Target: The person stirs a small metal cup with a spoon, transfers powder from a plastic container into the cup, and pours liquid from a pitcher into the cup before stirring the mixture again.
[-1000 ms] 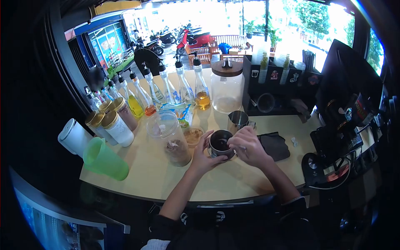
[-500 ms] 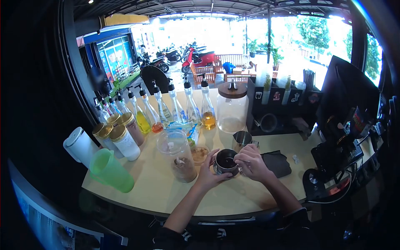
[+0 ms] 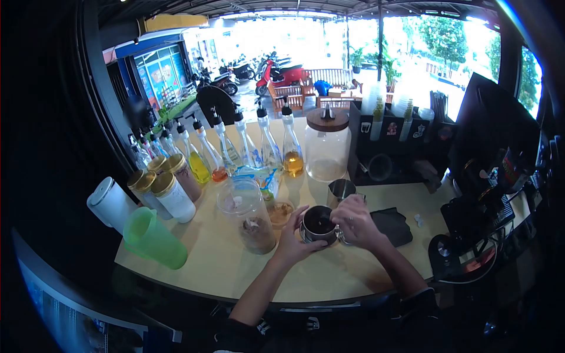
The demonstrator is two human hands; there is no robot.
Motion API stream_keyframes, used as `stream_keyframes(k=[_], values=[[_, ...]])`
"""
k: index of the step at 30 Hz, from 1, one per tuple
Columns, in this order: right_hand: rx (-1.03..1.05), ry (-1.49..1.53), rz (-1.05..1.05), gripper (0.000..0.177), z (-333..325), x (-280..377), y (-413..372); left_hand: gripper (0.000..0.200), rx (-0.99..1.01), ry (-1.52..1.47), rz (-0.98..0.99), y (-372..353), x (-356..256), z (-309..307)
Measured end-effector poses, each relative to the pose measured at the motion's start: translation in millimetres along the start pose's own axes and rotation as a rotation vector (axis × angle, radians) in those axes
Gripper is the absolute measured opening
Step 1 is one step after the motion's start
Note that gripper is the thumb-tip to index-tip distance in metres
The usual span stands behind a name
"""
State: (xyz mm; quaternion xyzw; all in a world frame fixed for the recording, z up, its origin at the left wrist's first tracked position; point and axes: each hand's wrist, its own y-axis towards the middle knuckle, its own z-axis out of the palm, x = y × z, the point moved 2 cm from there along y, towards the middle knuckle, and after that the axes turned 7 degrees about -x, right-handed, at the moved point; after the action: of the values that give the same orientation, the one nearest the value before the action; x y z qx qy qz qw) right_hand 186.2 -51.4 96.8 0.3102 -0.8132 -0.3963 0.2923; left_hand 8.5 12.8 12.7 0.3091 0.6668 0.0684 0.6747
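A small metal cup (image 3: 318, 224) with dark liquid stands on the tan counter (image 3: 329, 273) in front of me. My left hand (image 3: 292, 240) wraps around its left side. My right hand (image 3: 354, 222) rests at the cup's right rim, fingers pinched on a thin stirrer that dips into the cup; the stirrer is mostly hidden. A second steel pitcher (image 3: 340, 191) stands just behind. A clear jar of brown powder (image 3: 247, 215) is to the left, with a small glass of tan powder (image 3: 281, 210) between it and the cup.
Pump syrup bottles (image 3: 258, 144) line the back. A big lidded glass jar (image 3: 327, 145), gold-lidded jars (image 3: 168, 194), a green pitcher (image 3: 154, 239) and a white tumbler (image 3: 110, 204) stand around. A dark cloth (image 3: 392, 226) lies right of my hand; black equipment (image 3: 482, 194) crowds the right.
My right hand has shifted slightly around the cup's rim with the stirrer. My left hand keeps hold of the cup. The view has tilted a little.
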Motion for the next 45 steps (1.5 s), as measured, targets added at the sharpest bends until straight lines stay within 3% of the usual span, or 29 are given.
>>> stream_keyframes(k=[4, 6, 18, 26, 29, 31, 45], values=[[0.009, 0.0, 0.096, 0.005, 1.9, 0.3, -0.9, 0.1, -0.003, 0.0, -0.003, -0.3, 0.9, 0.6], [0.009, 0.067, 0.019, 0.005, 3.3, 5.6, -3.1, 0.1, 0.0, -0.008, -0.009, -0.4, 0.6, 0.4], [-0.038, -0.023, 0.079, 0.011, 2.5, -1.6, -11.3, 0.1, -0.002, 0.016, 0.001, -0.4, -0.8, 0.2], [-0.046, -0.104, 0.046, 0.01, 2.1, 8.2, -14.3, 0.099, 0.006, -0.015, -0.008, -1.4, -0.9, 1.6], [-0.021, 0.018, 0.041, 0.009, 4.0, 10.4, -12.1, 0.099, 0.007, -0.012, -0.006, -0.2, 1.1, -0.1], [-0.04, -0.097, 0.004, 0.009, -1.1, 7.1, -11.3, 0.099, 0.01, 0.004, 0.0, -0.6, -0.3, 0.7], [-0.008, -0.238, -0.113, 0.027, -5.3, 28.2, -20.4, 0.107, 0.003, 0.102, -0.003, 4.3, -15.8, -0.2]])
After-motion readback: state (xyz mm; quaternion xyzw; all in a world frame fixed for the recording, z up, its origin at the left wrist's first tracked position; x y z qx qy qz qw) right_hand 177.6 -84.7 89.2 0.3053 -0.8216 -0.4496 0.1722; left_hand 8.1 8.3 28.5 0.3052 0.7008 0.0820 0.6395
